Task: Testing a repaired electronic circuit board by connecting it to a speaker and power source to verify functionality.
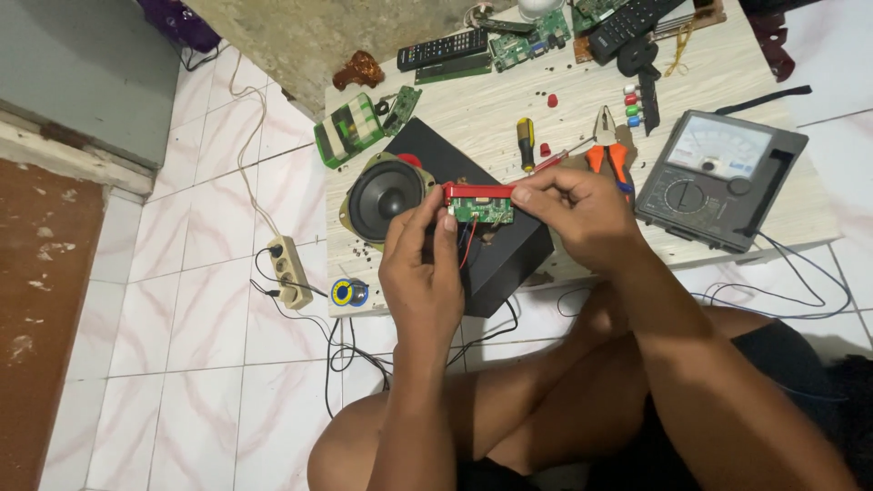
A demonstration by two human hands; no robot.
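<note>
Left hand (420,273) and right hand (582,214) pinch small green circuit board (480,211) with red panel (477,191), above black speaker box (496,250) near tabletop (564,118) front edge; loose speaker (386,194) at left edge, multimeter (718,177) at right.

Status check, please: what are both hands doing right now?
Left hand and right hand both grip the green circuit board with red panel. Black speaker box underneath. Nothing blocking.

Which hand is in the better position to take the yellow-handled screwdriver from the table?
Probably the right hand. The screwdriver lies just beyond its fingers, near the orange pliers. The left hand sits farther away, by the speaker, pinching the green circuit board.
</note>
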